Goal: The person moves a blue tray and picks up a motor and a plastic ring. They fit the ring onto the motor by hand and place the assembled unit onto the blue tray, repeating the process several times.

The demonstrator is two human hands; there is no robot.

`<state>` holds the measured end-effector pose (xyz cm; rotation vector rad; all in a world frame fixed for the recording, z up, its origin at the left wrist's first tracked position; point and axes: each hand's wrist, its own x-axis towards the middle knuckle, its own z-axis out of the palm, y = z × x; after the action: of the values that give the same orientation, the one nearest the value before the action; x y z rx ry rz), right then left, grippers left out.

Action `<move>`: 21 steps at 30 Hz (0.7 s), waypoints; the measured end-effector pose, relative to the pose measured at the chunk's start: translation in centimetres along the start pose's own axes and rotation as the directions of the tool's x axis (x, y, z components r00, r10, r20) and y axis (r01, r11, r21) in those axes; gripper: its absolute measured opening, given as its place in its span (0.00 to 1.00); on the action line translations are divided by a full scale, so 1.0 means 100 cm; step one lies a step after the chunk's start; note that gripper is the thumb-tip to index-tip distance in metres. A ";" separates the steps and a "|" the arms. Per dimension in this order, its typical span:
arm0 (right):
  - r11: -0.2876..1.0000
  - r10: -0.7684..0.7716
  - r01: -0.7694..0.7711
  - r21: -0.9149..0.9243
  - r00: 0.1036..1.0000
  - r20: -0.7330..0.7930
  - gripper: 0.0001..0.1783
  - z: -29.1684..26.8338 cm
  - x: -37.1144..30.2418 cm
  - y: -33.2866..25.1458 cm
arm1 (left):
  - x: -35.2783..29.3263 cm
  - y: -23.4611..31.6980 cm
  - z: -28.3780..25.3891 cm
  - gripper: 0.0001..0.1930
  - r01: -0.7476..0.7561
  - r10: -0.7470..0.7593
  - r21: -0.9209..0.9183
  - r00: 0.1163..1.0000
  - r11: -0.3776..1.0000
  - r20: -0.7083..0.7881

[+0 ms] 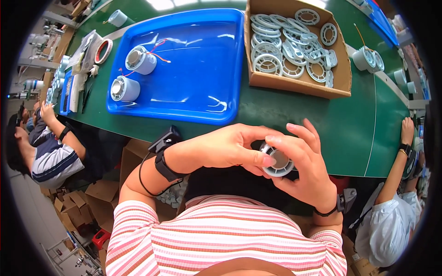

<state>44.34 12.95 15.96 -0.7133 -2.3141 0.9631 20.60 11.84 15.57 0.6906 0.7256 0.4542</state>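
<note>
Head view: near the green table (352, 133), a white-rimmed round part (282, 162) is clasped between left hand (235, 147) and right hand (306, 168), close together, seemingly so its rim is steadied from both sides.

Flat green tabletop (322, 119): rectangular blue plastic tray (198, 64) on its L part, open brown cardboard box (290, 84) just R of tray. In box: heap of round white rings (266, 32). In tray, L side: two white cylindrical units (146, 64), one behind the other. L of tray: round red-and-white ring (98, 57). Btwn L hand (239, 147) & R hand (306, 161), in front of box, nr table edge: grey-centred round white part (282, 160).
</note>
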 end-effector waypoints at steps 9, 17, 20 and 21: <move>0.877 0.230 -0.391 -0.281 0.853 -0.468 0.27 -0.069 -0.044 0.052 | -0.061 0.050 -0.045 0.15 0.401 0.946 0.905 0.323 -0.142 0.005; 0.410 0.085 -0.609 -0.679 0.766 -0.637 0.19 -0.118 -0.023 0.073 | -0.081 0.063 -0.106 0.18 0.551 0.919 0.831 0.284 0.076 -0.273; 0.788 -0.013 -0.260 -0.558 0.899 -0.438 0.11 -0.099 0.050 0.047 | -0.078 0.052 -0.092 0.21 0.367 0.922 0.927 0.326 0.079 -0.208; 0.791 -0.077 -0.152 -0.593 0.936 -0.342 0.09 -0.099 0.070 0.051 | -0.069 0.048 -0.085 0.23 0.327 0.929 0.942 0.323 0.071 -0.182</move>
<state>47.01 25.18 19.96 -1.0884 -2.2737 0.0351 9.11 14.53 17.41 2.1526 2.0424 0.9672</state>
